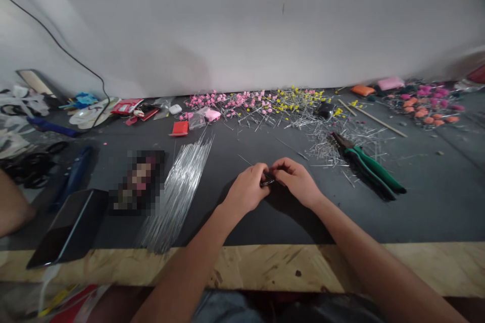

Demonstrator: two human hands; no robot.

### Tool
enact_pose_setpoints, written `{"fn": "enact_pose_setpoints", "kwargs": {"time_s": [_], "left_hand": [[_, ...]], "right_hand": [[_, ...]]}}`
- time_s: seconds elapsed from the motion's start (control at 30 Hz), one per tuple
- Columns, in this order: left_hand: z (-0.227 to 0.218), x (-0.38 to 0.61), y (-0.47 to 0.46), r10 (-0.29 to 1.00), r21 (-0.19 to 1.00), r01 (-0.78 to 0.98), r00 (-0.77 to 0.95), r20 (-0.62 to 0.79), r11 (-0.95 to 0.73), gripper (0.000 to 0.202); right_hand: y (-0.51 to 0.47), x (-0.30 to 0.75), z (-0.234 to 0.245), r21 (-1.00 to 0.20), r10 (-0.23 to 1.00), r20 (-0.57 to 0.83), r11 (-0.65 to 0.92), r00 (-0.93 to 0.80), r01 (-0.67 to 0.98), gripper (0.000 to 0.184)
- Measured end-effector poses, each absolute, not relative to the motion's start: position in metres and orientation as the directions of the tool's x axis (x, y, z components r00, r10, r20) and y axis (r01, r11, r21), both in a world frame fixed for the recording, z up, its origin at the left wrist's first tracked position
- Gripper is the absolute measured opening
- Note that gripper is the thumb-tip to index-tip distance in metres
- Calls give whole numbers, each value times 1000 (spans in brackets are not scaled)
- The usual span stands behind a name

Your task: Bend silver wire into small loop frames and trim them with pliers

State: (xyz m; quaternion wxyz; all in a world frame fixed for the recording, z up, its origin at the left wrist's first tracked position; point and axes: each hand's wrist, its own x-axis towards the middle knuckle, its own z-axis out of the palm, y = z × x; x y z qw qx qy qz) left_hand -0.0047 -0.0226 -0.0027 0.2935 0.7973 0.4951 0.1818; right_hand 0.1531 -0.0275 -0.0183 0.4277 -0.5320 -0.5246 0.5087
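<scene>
My left hand (pixel 248 186) is closed in front of me over the dark work surface. Its thumb and fingers pinch a small dark object with a shiny edge (pixel 267 179), too small to name. A thin wire (pixel 244 159) sticks out past its knuckles toward the upper left. Close beside it, my right hand (pixel 297 181) has its thumb and fingertips pressed together at the same dark object; what lies between those fingertips is hidden. A bundle of straight silvery wires (pixel 182 181) lies left of my hands. To the right, green-handled pliers (pixel 373 166) rest partly on a pile of short wires (pixel 326 141).
Wires with pink tips (pixel 227 101) and yellow tips (pixel 299 101) lie along the wall. Orange and magenta-tipped ones (pixel 432 106) are at the far right. A phone (pixel 70 227) sits near the wooden front edge (pixel 265 267). Another person's arm (pixel 13 207) enters at left.
</scene>
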Motion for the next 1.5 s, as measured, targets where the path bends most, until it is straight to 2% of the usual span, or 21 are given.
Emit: {"fn": "enact_pose_setpoints", "kwargs": {"time_s": [0.43, 0.57, 0.73, 0.87, 1.0, 1.1, 1.37, 1.5], "left_hand": [[-1, -8, -21, 880, 666, 659, 475, -7, -350, 31], [-3, -9, -21, 892, 704, 630, 451, 12, -328, 29], [-6, -12, -20, 925, 860, 470, 380, 9, -201, 24], [-5, -13, -14, 962, 974, 227, 262, -72, 11, 29], [-5, -10, -11, 966, 991, -21, 229, -125, 133, 36], [-6, -8, -12, 961, 987, -54, 241, -132, 149, 38], [-3, -5, -14, 948, 986, -41, 285, -144, 162, 28], [-5, -5, -12, 940, 970, -103, 289, -182, 219, 27]], "right_hand": [[-29, 152, -16, -992, 993, -107, -103, -54, 78, 10], [-28, 151, -17, -993, 992, -115, -114, -53, 26, 12], [-27, 151, -19, -991, 994, -105, -107, -28, -76, 19], [-28, 151, -15, -994, 992, -107, -109, -70, -21, 23], [-32, 150, -13, -995, 977, -101, -94, -187, 42, 26], [-34, 150, -14, -996, 980, -83, -76, -179, 47, 27], [-33, 151, -15, -997, 994, -74, -71, -77, 43, 23], [-32, 153, -14, -996, 990, -85, -88, -114, -23, 25]]}}
